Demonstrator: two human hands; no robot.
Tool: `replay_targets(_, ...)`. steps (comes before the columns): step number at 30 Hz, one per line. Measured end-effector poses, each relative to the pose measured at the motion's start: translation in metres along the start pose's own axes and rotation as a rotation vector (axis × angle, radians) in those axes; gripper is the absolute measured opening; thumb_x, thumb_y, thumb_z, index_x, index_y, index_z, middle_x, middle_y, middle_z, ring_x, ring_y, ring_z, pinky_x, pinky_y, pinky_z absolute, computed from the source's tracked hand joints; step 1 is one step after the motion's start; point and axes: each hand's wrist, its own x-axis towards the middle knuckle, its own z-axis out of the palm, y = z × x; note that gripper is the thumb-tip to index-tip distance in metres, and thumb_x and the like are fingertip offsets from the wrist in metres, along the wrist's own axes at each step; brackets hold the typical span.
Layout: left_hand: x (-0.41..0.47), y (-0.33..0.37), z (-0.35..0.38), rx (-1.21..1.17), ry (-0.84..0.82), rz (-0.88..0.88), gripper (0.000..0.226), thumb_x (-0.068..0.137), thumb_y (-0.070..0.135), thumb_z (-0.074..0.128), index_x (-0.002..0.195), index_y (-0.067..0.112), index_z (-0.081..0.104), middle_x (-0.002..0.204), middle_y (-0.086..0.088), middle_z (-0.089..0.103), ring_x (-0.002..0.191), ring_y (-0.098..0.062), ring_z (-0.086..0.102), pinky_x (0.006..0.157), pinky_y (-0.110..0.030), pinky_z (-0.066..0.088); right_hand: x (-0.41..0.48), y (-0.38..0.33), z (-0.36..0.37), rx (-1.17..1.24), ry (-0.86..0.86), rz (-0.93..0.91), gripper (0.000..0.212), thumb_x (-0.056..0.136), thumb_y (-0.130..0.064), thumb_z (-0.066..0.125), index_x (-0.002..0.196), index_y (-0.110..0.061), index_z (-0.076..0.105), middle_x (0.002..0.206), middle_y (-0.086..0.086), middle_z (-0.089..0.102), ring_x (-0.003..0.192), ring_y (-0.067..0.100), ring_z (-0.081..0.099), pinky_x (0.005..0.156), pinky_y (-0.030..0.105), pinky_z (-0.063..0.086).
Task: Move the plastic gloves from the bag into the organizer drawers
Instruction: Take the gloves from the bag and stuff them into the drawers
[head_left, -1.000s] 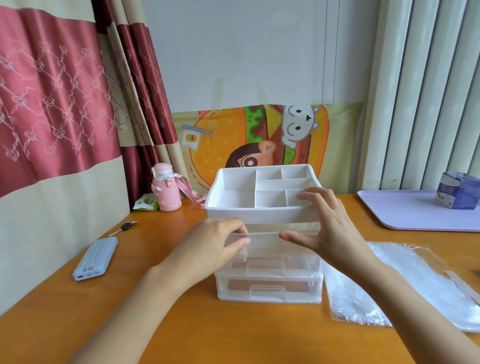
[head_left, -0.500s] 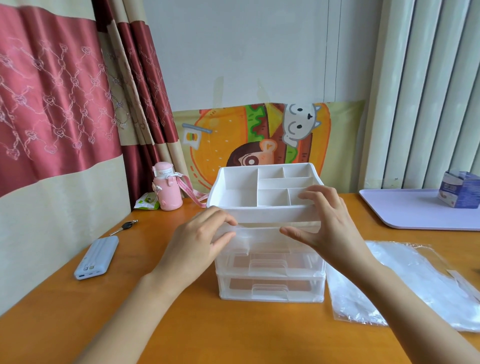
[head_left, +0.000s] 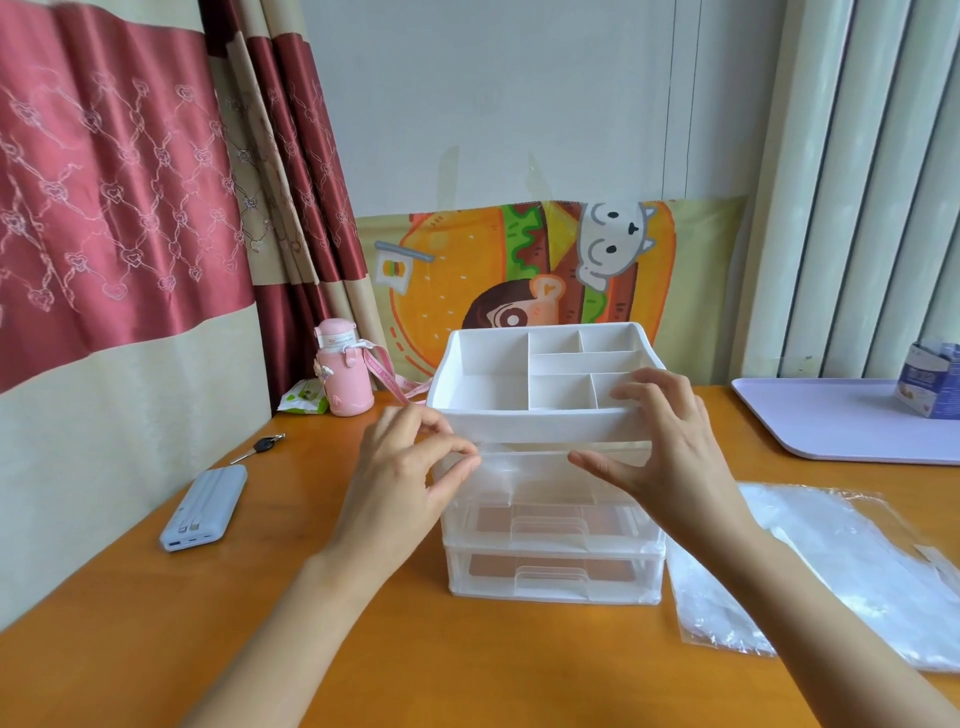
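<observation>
Head view: organizer (head_left: 550, 571) at table (head_left: 467, 665) centre, white divided tray (head_left: 493, 364) on top, clear drawers below. Grip of right hand (head_left: 670, 452) clamps tray's front rim, fingers over, thumb beneath. Grip of left hand (head_left: 400, 483): thumb and forefinger nearly together at front left corner of top drawer (head_left: 530, 473); cannot tell if touching. Flat on table, just right of organizer: bag of plastic gloves (head_left: 831, 571).

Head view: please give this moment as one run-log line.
left hand: at organizer top drawer corner, grip unclear | right hand: holds organizer top front | bag: on table, right of organizer, untouched
</observation>
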Motion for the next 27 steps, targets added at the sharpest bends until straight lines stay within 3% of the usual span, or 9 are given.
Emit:
replay_targets(4, 0.003, 0.005, 0.006, 0.035, 0.018, 0.026, 0.028, 0.086, 0.041, 0.057, 0.090, 0.021, 0.077, 0.092, 0.006, 0.050, 0.092, -0.014, 0.043, 0.074, -0.038, 0.049, -0.001, 0.000, 0.000, -0.010, 0.000, 0.008, 0.076, 0.066, -0.069, 0.058, 0.116, -0.011, 0.056, 0.127, 0.004, 0.045, 0.113, 0.026, 0.047, 0.091, 0.028, 0.040)
replay_targets(9, 0.001, 0.007, 0.010, 0.078, 0.017, 0.040, 0.018, 0.079, 0.028, 0.073, 0.095, 0.020, 0.071, 0.092, 0.002, 0.053, 0.092, -0.010, 0.043, 0.079, -0.032, 0.046, -0.002, 0.000, 0.003, -0.031, 0.014, 0.007, 0.074, 0.066, -0.068, 0.059, 0.114, -0.012, 0.057, 0.126, 0.003, 0.046, 0.113, 0.026, 0.047, 0.091, 0.027, 0.039)
replay_targets(12, -0.001, 0.006, 0.011, 0.095, 0.017, 0.059, 0.022, 0.084, 0.034, 0.064, 0.102, 0.022, 0.059, 0.097, 0.005, 0.057, 0.095, -0.010, 0.049, 0.086, -0.028, 0.039, -0.003, -0.002, 0.004, -0.044, 0.018, 0.016, 0.074, 0.066, -0.069, 0.056, 0.113, -0.013, 0.057, 0.128, 0.004, 0.046, 0.114, 0.026, 0.047, 0.091, 0.028, 0.039)
replay_targets(14, -0.001, 0.007, 0.010, 0.102, 0.009, 0.079, 0.023, 0.086, 0.035, 0.058, 0.105, 0.023, 0.062, 0.097, 0.006, 0.056, 0.095, -0.013, 0.051, 0.085, -0.029, 0.039, -0.003, -0.002, 0.004, -0.045, 0.018, 0.021, 0.074, 0.066, -0.069, 0.056, 0.114, -0.013, 0.057, 0.128, 0.004, 0.045, 0.115, 0.026, 0.046, 0.091, 0.029, 0.041)
replay_targets(17, -0.001, 0.009, 0.011, 0.096, -0.001, 0.083, 0.019, 0.083, 0.030, 0.065, 0.099, 0.021, 0.070, 0.096, 0.003, 0.053, 0.093, -0.015, 0.047, 0.082, -0.035, 0.044, -0.002, -0.003, 0.004, -0.049, 0.018, 0.021, 0.073, 0.066, -0.070, 0.056, 0.113, -0.013, 0.057, 0.128, 0.004, 0.045, 0.114, 0.025, 0.046, 0.091, 0.030, 0.042)
replay_targets(23, 0.001, 0.013, 0.012, 0.121, 0.037, -0.039, 0.030, 0.085, 0.046, 0.055, 0.085, 0.020, 0.071, 0.095, 0.002, 0.053, 0.093, -0.015, 0.044, 0.080, -0.032, 0.044, -0.002, -0.003, 0.004, -0.049, 0.020, 0.016, 0.073, 0.066, -0.069, 0.057, 0.113, -0.013, 0.057, 0.127, 0.004, 0.046, 0.114, 0.025, 0.046, 0.089, 0.025, 0.038)
replay_targets(27, 0.004, 0.018, 0.014, 0.139, 0.078, -0.096, 0.030, 0.079, 0.046, 0.067, 0.077, 0.016, 0.070, 0.093, -0.002, 0.055, 0.092, -0.017, 0.045, 0.078, -0.035, 0.047, -0.002, -0.003, 0.004, -0.046, 0.019, 0.019, 0.072, 0.066, -0.068, 0.058, 0.113, -0.013, 0.057, 0.127, 0.003, 0.046, 0.114, 0.024, 0.046, 0.089, 0.026, 0.039)
